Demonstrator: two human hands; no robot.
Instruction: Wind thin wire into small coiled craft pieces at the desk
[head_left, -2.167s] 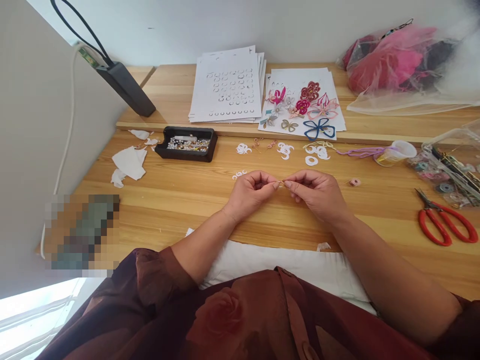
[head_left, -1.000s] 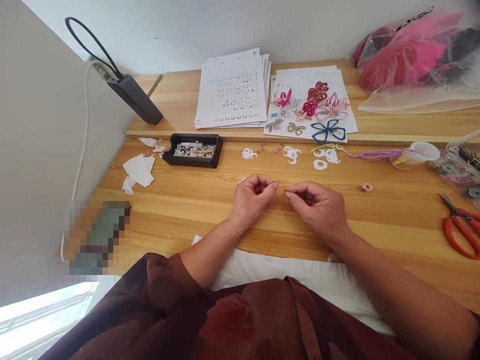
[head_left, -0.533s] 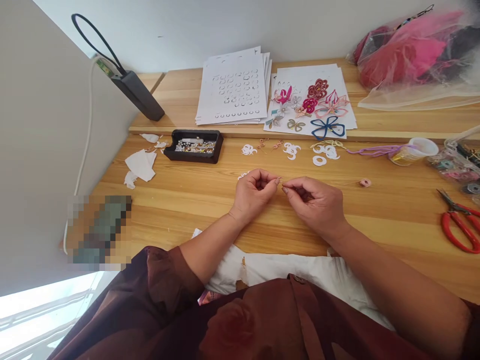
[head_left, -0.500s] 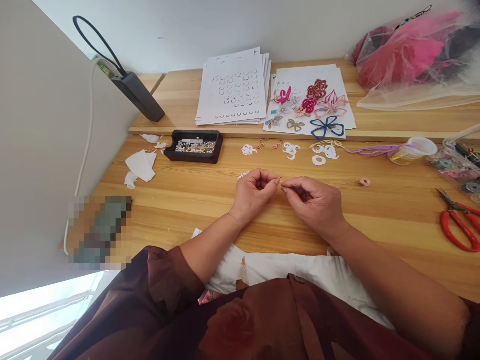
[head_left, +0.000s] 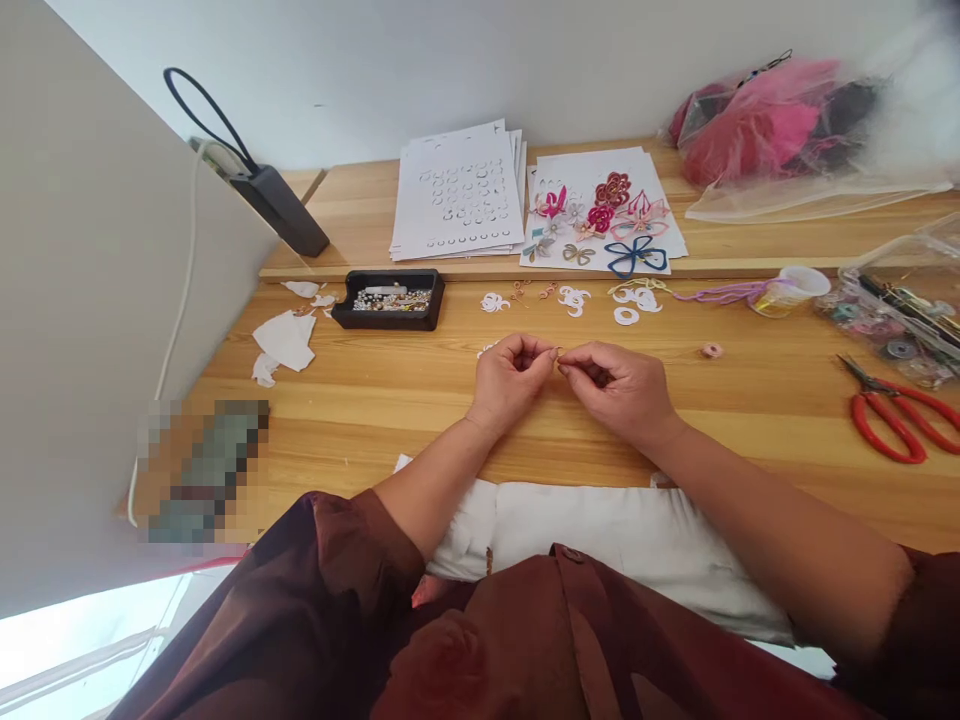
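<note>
My left hand (head_left: pixel 511 378) and my right hand (head_left: pixel 619 388) rest on the wooden table (head_left: pixel 420 410), fingertips meeting in the middle. Both are closed in a pinch on a tiny wire-like piece (head_left: pixel 557 358), too small to name. A small pink spool (head_left: pixel 711 350) lies to the right of my right hand. White paper cut-outs (head_left: pixel 571 298) and small copper curls (head_left: pixel 517 290) lie just beyond my hands.
A black tray of beads (head_left: pixel 388 300) sits left of centre, with torn paper scraps (head_left: pixel 283 340) beside it. Red scissors (head_left: pixel 889 418) lie at the right. On the raised shelf are punched paper sheets (head_left: pixel 457 195), coloured wire flowers (head_left: pixel 604 220) and a pink-filled plastic bag (head_left: pixel 765 130).
My right hand has closed the small gap and its fingertips now touch those of my left hand. The view has shifted slightly; both hands stay in the same spot.
</note>
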